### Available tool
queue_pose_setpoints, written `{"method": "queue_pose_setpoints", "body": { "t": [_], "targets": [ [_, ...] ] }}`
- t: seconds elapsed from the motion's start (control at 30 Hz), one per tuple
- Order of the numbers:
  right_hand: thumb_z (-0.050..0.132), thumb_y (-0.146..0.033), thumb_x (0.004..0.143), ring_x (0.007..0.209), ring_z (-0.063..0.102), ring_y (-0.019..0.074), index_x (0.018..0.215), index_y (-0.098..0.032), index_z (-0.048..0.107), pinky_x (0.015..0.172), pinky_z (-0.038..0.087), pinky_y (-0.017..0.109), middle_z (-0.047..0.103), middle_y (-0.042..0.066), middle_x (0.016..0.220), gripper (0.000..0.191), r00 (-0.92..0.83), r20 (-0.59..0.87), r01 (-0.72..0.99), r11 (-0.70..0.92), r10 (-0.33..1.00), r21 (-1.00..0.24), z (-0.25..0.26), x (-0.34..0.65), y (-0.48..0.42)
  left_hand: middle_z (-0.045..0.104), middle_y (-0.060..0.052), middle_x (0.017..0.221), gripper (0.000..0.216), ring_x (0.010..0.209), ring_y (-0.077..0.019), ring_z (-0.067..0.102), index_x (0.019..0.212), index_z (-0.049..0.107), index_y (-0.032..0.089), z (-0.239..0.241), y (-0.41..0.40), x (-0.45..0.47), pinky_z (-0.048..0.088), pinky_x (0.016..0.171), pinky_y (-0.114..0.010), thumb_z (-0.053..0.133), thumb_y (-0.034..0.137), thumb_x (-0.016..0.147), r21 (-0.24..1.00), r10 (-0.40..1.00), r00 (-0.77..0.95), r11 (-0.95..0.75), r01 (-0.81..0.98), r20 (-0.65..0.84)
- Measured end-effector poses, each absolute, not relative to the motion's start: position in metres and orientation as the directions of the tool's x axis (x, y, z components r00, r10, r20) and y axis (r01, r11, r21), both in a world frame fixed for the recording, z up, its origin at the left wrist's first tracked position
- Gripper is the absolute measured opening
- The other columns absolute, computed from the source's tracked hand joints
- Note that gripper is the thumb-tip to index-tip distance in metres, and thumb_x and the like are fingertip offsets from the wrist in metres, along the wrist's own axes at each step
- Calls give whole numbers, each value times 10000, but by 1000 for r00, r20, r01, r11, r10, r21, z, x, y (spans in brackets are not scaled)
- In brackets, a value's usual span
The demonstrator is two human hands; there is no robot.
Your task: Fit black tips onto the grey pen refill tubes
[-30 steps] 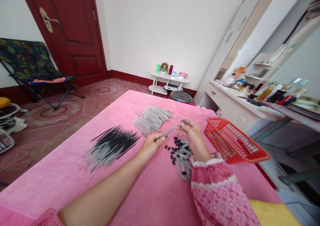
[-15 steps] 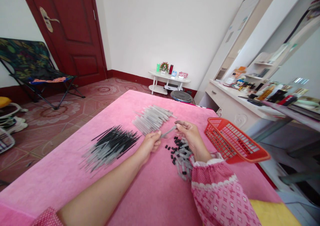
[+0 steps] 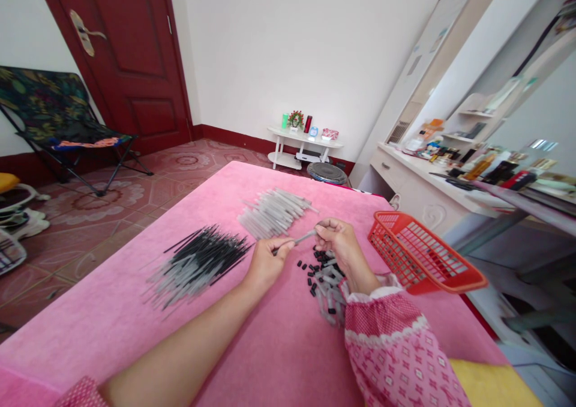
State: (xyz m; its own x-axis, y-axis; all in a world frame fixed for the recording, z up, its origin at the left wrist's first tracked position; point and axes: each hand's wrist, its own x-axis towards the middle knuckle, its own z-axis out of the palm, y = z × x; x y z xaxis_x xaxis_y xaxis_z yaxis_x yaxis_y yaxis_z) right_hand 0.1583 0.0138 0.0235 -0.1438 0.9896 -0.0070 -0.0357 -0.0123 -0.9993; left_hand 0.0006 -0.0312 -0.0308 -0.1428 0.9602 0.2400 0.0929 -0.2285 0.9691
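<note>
Between both hands, just above the pink cloth, is a slim pen (image 3: 306,236) with a grey translucent part near the right fingers and a dark stretch by the left. My left hand (image 3: 269,263) is closed around its left end. My right hand (image 3: 336,238) pinches the other end, and those fingers partly hide it. Under the right hand lies a pile of grey translucent pen caps (image 3: 332,284) mixed with small black plugs (image 3: 312,269). To the left are many black-and-grey pen refills (image 3: 202,263). Translucent pen barrels (image 3: 274,212) lie in a heap behind the hands.
A red plastic basket (image 3: 425,251) stands at the table's right edge. The pink-covered table (image 3: 270,353) spans the foreground. Right of it is a dresser (image 3: 409,182) crowded with bottles. A folding chair (image 3: 58,113) stands by the door (image 3: 130,53).
My left hand has turned and shifted slightly left, and its grip on the pen has changed, with a dark part now showing. My right hand stays nearly in place.
</note>
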Motion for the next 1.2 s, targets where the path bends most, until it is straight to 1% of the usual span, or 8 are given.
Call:
{"method": "queue_pose_setpoints", "body": {
  "t": [0.23,0.37,0.47,0.57,0.67,0.83,0.97,1.2],
  "targets": [
    [713,-273,573,425,449,61,663,-147,575,425,475,197,526,-32,499,207,-190,-77,-78,-93,979,-993,26,159,12,685,-72,796,238,698,-161,603,922,703,174,-23,-42,-9,422,642,-260,489,239,842,654,779,-26,-507,562,626],
    [702,-257,574,409,441,56,619,-146,566,420,474,197,531,-26,494,181,-196,-133,-42,-144,971,-989,27,158,11,626,-50,670,233,597,-143,548,952,684,180,-21,-44,-18,364,546,-247,485,224,839,385,694,114,-520,763,711],
    [694,-236,573,387,424,49,595,-146,556,407,463,191,525,-31,482,166,-205,-170,-36,-181,964,-983,27,156,10,615,-45,657,232,607,-144,540,955,683,184,-21,-43,-19,364,559,-249,486,217,835,372,690,126,-524,767,713],
    [679,-236,584,383,424,54,595,-151,549,397,466,194,521,-33,473,156,-202,-178,-64,-194,963,-979,29,153,9,644,-51,727,237,665,-144,561,871,690,178,-19,-40,-15,401,635,-253,480,287,852,632,773,-5,-515,579,635],
    [670,-244,599,401,445,66,616,-159,552,421,496,213,528,-32,485,146,-177,-144,-97,-163,974,-982,33,154,10,607,-27,667,337,565,-114,519,894,658,165,-17,-33,-14,403,565,-229,424,406,874,917,894,-204,-393,67,398],
    [662,-247,607,401,452,62,618,-162,557,444,510,211,536,-28,501,135,-79,-129,-72,-134,989,-988,37,165,14,595,-49,688,391,527,-98,526,924,599,121,-21,-19,-24,425,497,-203,399,452,874,636,986,-124,-24,-771,-113],
    [675,-254,610,435,499,75,655,-157,572,447,508,207,579,-8,543,149,-32,-95,-95,-98,995,-991,39,169,15,619,-82,721,396,614,-126,590,904,591,109,-27,-15,-29,481,582,-231,357,428,896,517,985,-54,40,-855,-165],
    [718,-279,597,539,589,98,740,-156,587,534,530,218,653,24,657,230,65,69,-167,79,995,-983,64,180,14,631,-68,728,441,582,-116,568,926,603,108,-35,-16,-17,450,574,-232,478,517,819,722,1000,5,-17,-692,27]
  ]
}}
